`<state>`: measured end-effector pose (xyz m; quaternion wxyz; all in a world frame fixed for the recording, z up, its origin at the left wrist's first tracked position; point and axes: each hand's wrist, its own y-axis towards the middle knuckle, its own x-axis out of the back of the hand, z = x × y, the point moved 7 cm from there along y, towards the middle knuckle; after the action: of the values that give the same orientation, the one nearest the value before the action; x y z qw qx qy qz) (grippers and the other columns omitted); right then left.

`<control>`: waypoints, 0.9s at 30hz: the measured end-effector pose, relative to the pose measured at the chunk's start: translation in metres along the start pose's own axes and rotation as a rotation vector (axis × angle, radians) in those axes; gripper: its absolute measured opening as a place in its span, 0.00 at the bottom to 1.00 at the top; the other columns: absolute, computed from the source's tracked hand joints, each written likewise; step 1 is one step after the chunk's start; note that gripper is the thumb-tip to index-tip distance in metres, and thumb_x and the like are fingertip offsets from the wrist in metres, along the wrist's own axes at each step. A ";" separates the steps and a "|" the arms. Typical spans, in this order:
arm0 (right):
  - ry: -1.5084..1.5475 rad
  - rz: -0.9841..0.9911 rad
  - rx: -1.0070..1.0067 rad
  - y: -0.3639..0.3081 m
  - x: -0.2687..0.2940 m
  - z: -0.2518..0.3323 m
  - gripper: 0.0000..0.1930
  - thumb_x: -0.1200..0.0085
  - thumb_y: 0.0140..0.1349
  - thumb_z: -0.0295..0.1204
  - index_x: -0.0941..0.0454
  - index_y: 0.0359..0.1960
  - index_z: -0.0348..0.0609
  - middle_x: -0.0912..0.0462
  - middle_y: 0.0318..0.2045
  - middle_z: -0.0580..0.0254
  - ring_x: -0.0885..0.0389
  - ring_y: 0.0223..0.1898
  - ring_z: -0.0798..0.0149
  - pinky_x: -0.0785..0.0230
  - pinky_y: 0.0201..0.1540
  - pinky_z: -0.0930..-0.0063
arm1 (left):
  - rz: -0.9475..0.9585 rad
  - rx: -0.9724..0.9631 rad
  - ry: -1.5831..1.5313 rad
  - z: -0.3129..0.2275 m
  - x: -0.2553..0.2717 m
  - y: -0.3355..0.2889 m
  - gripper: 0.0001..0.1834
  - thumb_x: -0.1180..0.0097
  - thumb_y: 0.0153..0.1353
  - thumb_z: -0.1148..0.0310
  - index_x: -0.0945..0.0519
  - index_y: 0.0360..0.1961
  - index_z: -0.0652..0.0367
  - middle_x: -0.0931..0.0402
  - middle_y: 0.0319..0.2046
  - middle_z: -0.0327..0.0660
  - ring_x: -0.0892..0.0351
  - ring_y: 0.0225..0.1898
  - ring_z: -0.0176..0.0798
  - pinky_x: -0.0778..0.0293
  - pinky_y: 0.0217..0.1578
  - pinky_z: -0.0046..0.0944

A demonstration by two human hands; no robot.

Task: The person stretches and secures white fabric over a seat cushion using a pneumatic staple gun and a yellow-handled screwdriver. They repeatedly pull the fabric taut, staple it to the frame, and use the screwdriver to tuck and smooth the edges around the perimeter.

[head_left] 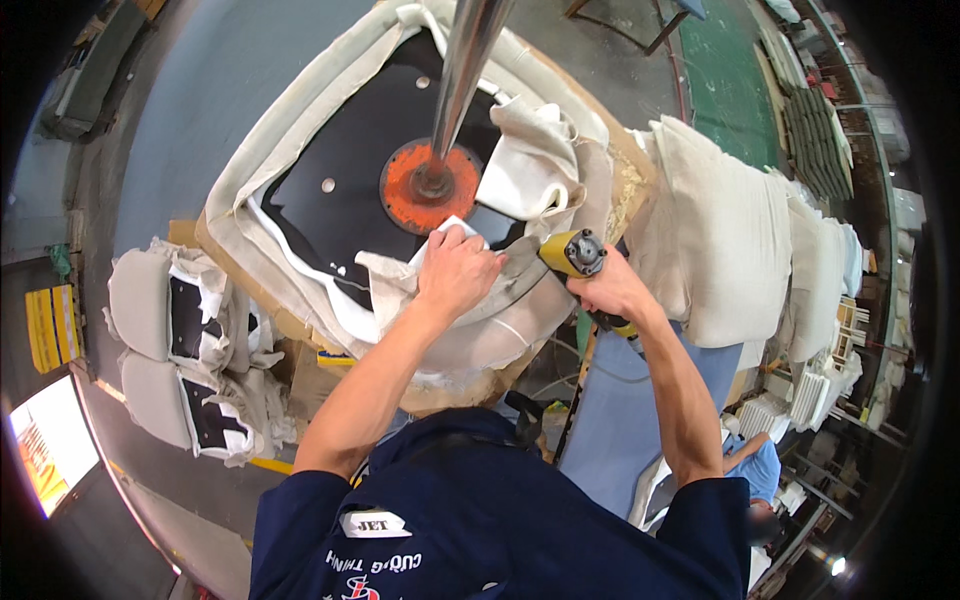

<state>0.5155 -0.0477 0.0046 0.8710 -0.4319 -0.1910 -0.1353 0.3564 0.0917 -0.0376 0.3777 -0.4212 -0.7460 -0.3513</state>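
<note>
A large upholstered cushion (pixel 250 165) lies face down on a worktop, its beige fabric bunched around a black backing board (pixel 310 215). My left hand (pixel 458 268) is closed on the fabric's near edge, pulling a fold over the board. In my right hand (pixel 612 288) is a yellow staple gun (pixel 573 253), its nose against the fabric just right of my left hand. An orange round plate (pixel 405 190) on a metal rod (pixel 466 85) presses on the middle of the board. A loose flap of fabric (pixel 530 160) with white lining is folded up on the right.
Several covered cushions (pixel 140 300) are stacked at left on the floor. A pile of beige padded pieces (pixel 715 240) stands at right beside a blue surface (pixel 640 400). Another person in a blue shirt (pixel 757 470) is at lower right. A thin hose (pixel 570 378) hangs below the cushion.
</note>
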 end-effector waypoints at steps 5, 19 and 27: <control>0.157 -0.050 0.006 -0.009 0.013 -0.013 0.11 0.40 0.56 0.24 0.20 0.40 0.31 0.14 0.29 0.60 0.19 0.21 0.71 0.24 0.25 0.73 | -0.028 -0.001 -0.045 -0.002 0.002 -0.005 0.19 0.38 0.65 0.54 0.13 0.22 0.54 0.19 0.29 0.37 0.25 0.41 0.44 0.34 0.45 0.48; 0.018 -0.019 0.034 0.010 0.023 -0.002 0.10 0.40 0.56 0.24 0.20 0.38 0.31 0.18 0.21 0.61 0.20 0.19 0.69 0.26 0.22 0.72 | -0.080 0.031 -0.036 -0.002 0.000 -0.004 0.15 0.36 0.63 0.56 0.13 0.23 0.51 0.20 0.29 0.36 0.25 0.40 0.43 0.34 0.42 0.48; 0.210 0.011 0.008 -0.024 -0.010 -0.016 0.13 0.40 0.58 0.23 0.18 0.45 0.34 0.12 0.33 0.63 0.19 0.21 0.72 0.24 0.24 0.75 | -0.181 0.022 -0.046 0.004 0.005 -0.007 0.16 0.36 0.63 0.56 0.17 0.21 0.52 0.23 0.28 0.36 0.26 0.39 0.43 0.34 0.41 0.48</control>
<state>0.5000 -0.0744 0.0079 0.8886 -0.4130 -0.0967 -0.1744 0.3467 0.0943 -0.0368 0.3320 -0.3558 -0.7933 -0.3659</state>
